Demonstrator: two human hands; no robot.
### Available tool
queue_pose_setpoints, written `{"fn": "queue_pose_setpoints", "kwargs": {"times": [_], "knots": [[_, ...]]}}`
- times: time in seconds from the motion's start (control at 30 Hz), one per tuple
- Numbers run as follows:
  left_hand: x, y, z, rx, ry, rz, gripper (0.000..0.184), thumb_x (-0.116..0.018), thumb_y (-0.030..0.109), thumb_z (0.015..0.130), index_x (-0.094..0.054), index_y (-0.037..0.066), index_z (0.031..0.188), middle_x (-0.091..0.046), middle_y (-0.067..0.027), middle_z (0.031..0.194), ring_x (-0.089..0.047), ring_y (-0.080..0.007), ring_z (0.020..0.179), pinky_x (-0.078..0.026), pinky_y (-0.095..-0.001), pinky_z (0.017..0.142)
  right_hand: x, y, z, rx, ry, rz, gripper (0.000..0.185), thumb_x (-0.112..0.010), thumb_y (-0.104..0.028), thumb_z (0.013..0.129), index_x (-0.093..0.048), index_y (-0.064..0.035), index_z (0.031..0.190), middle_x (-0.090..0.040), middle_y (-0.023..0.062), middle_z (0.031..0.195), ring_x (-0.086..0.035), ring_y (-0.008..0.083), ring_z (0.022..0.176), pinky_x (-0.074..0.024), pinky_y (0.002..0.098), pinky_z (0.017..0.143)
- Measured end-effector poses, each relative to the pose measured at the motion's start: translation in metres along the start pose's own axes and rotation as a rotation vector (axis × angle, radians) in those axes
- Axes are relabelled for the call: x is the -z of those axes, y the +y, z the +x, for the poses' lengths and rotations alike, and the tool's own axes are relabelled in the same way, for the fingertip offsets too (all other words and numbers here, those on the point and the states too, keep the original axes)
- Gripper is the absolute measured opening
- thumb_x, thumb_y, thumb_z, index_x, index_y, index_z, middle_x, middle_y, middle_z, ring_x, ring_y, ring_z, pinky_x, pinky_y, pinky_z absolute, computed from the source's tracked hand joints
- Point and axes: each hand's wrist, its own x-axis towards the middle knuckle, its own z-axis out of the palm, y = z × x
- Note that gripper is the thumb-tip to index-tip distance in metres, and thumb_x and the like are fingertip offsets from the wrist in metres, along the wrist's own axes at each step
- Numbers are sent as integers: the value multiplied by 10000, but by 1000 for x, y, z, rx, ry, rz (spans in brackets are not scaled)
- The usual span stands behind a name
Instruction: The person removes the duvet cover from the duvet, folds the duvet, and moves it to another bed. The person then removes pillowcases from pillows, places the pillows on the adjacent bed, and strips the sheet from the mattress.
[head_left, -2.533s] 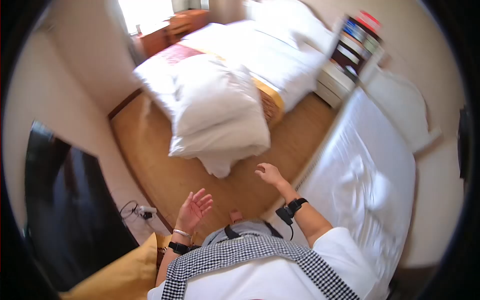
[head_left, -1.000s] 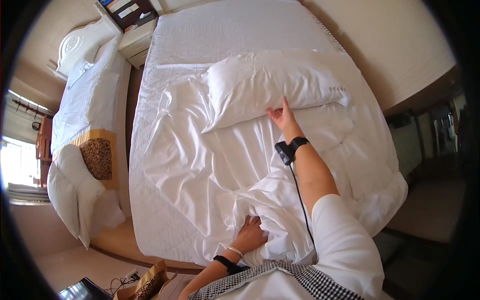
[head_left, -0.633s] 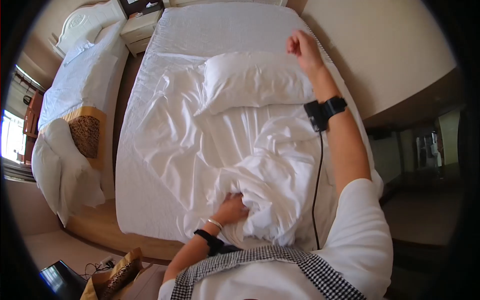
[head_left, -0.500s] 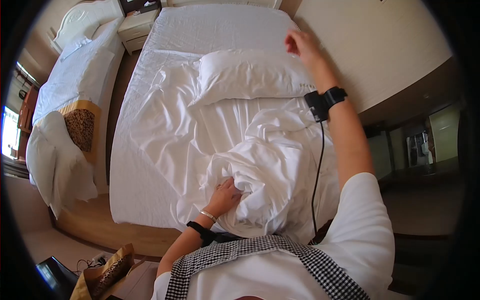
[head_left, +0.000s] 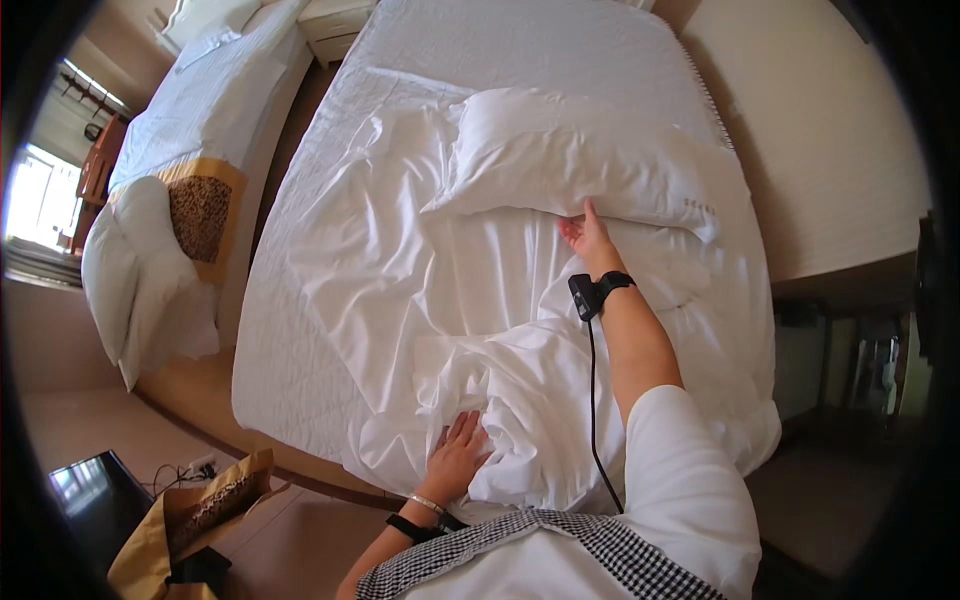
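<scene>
A white pillow point(head_left: 590, 150) lies across the middle of the bed, with small marks near its right end. At its near edge is my right hand point(head_left: 592, 240), thumb raised against the pillow and the other fingers apart from it; I see no grip on the pillow. My left hand point(head_left: 458, 462) rests palm down with fingers spread on a bunched white duvet cover or sheet point(head_left: 520, 400). This loose cloth spreads in folds from the bed's near edge up under the pillow. A black device with a cable is strapped to my right wrist.
The bed point(head_left: 285, 330) has a white quilted covering. To the left stands a second bed point(head_left: 190, 130) with a gold-and-leopard runner point(head_left: 205, 215) and heaped white bedding point(head_left: 150, 270). A television point(head_left: 100, 500) and a gold cloth point(head_left: 190, 510) are at lower left. A wall borders the right side.
My right hand has come down from beyond the pillow's far right side to its near edge. My left hand stays on the bunched cloth, its fingers now more spread. The view has shifted.
</scene>
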Motion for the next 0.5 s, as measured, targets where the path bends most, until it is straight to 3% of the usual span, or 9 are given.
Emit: {"fn": "queue_pose_setpoints", "kwargs": {"times": [0.03,0.07,0.17,0.2,0.27,0.37,0.4,0.47,0.5], "knots": [[0,5,2,32,-4,4,460,-589,263,855,-480,76,1261,-334,-134,1450,-283,-299,1357,-267,-480,1080,-7,0,-1,33,-68,59,480,-582,-496,866,-499,-38,987,-586,133,809,-625,257,731,-528,326,603],[-2,7,4,57,-7,8,448,-594,260,853,-491,70,1245,-335,-131,1449,-281,-298,1358,-267,-480,1080,-18,-1,2,12,-40,100,400,-582,-466,875,-513,-75,918,-564,81,746,-597,225,652,-462,299,498],[-7,6,5,77,-29,22,448,-601,257,850,-497,55,1236,-333,-119,1453,-269,-294,1364,-262,-484,1082,-25,-9,33,185,-60,87,318,-588,-387,877,-511,-83,824,-522,51,667,-527,182,544,-376,297,415],[-3,9,3,78,-25,5,459,-605,246,848,-487,50,1246,-338,-131,1447,-281,-304,1356,-270,-479,1079,-34,-21,19,229,-84,51,259,-608,-277,854,-485,-81,737,-483,45,601,-436,147,448,-305,296,379],[8,13,5,60,2,-25,483,-612,224,843,-465,39,1264,-350,-154,1434,-304,-326,1341,-286,-467,1074,-45,-56,-18,350,-191,-47,263,-610,-259,850,-480,-76,714,-469,45,575,-420,144,422,-316,290,384],[17,10,11,95,187,-477,552,-623,185,840,-402,38,1324,-373,-203,1403,-348,-370,1303,-319,-447,1057,-64,-132,-101,623,-229,-190,278,-616,-264,846,-524,-45,702,-493,56,580,-451,157,425,-404,286,426],[18,8,6,57,415,-299,644,-643,156,829,-325,7,1369,-392,-253,1368,-375,-406,1272,-343,-427,1041,-67,-161,-140,740,-201,-262,285,-612,-273,851,-560,-21,728,-525,61,608,-497,166,464,-447,285,458],[54,22,10,88,600,-198,833,-705,164,789,-191,-53,1408,-309,-287,1409,-316,-434,1299,-300,-429,1066,-89,-193,-269,1040,-313,-309,311,-598,-275,863,-616,30,804,-591,65,688,-575,162,587,-510,288,558],[74,28,15,26,734,-127,934,-750,171,749,-140,-53,1420,-262,-294,1431,-278,-442,1316,-263,-442,1084,-90,-206,-313,1159,-353,-418,363,-565,-315,886,-642,20,1003,-658,78,765,-641,176,706,-508,308,658]]}}
